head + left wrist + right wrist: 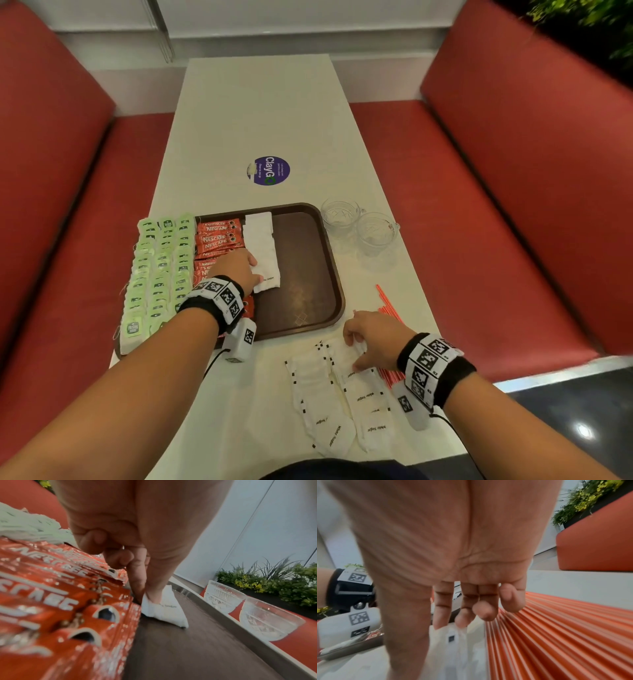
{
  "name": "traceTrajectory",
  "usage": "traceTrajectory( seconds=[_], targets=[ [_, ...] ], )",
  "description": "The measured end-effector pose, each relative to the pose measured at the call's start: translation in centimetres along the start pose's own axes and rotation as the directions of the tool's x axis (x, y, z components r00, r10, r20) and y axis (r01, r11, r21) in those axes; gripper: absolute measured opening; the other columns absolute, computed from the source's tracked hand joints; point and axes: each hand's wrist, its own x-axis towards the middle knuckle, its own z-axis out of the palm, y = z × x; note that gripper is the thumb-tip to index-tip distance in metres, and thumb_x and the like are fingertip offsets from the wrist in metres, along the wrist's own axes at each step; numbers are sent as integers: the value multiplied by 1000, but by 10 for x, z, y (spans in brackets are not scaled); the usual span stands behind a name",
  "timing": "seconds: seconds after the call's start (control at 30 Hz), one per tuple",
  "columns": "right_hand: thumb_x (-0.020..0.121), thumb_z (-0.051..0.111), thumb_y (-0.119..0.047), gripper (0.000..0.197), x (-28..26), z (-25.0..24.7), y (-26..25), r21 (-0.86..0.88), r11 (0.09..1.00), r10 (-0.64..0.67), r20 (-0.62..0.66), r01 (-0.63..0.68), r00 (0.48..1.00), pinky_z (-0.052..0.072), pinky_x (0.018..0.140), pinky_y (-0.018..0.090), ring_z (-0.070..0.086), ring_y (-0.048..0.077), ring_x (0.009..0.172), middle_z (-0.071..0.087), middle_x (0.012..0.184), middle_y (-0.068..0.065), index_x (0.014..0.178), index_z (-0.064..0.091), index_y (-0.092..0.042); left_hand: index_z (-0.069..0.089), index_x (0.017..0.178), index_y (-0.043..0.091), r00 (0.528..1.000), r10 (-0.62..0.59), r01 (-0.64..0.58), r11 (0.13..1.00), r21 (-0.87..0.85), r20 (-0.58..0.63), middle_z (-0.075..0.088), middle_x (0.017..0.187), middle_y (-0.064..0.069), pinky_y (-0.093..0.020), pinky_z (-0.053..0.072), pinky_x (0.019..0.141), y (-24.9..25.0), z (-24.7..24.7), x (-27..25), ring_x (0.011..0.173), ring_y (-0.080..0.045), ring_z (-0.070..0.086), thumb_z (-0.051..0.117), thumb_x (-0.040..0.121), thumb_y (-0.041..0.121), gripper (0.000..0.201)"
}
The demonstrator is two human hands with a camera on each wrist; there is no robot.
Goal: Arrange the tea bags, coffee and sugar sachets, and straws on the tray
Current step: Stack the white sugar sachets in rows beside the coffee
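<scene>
A brown tray (301,267) holds rows of green tea bags (161,260) at its left, red coffee sachets (215,236) beside them and a column of white sugar sachets (262,240). My left hand (255,270) is over the tray and pinches a sugar sachet (163,609) between thumb and index finger, right against the coffee sachets (60,601). My right hand (352,353) is on the table near the tray's front right corner. Its thumb and fingertips (460,622) hold the ends of one loose sugar sachet (453,642). Orange straws (556,628) lie just to its right.
Several more loose sugar sachets (329,404) are spread on the white table in front of me. Two glass cups (342,216) (376,233) stand just right of the tray. A round purple sticker (268,170) lies beyond it. Red bench seats flank the table.
</scene>
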Motion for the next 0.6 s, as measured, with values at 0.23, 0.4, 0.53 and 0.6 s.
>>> traceTrajectory(
  seconds=[0.23,0.4,0.53,0.6],
  targets=[
    [83,78,-34,29,-1,2,-1,16,1000,19,-4,-19,1000,41,72,23,55,13,88,58,96,-10,106,63,-25,58,115,19,999,16,-13,997,82,-37,64,112,-4,-36,50,87,9,-6,-14,105,-26,61,72,87,37,36],
    [89,72,-31,27,-6,3,0,25,999,46,-19,-46,999,42,75,25,55,15,91,59,101,-7,112,60,-24,60,105,26,978,186,-183,982,37,-98,62,102,2,-37,53,85,26,-9,-47,94,-20,61,69,88,43,26],
    [94,66,-28,22,-10,5,-1,40,997,69,-32,-68,997,50,85,30,60,19,99,64,114,-1,113,54,-26,58,89,35,914,405,-405,912,68,4,57,91,13,-29,48,79,48,8,-90,88,-10,56,63,90,47,13],
    [96,63,-26,21,-11,6,0,36,997,68,-38,-67,997,51,88,32,61,21,102,65,118,1,115,54,-27,59,89,36,845,524,-534,837,117,107,56,92,13,-28,45,79,57,22,-106,89,-10,52,60,91,51,15]
  ],
)
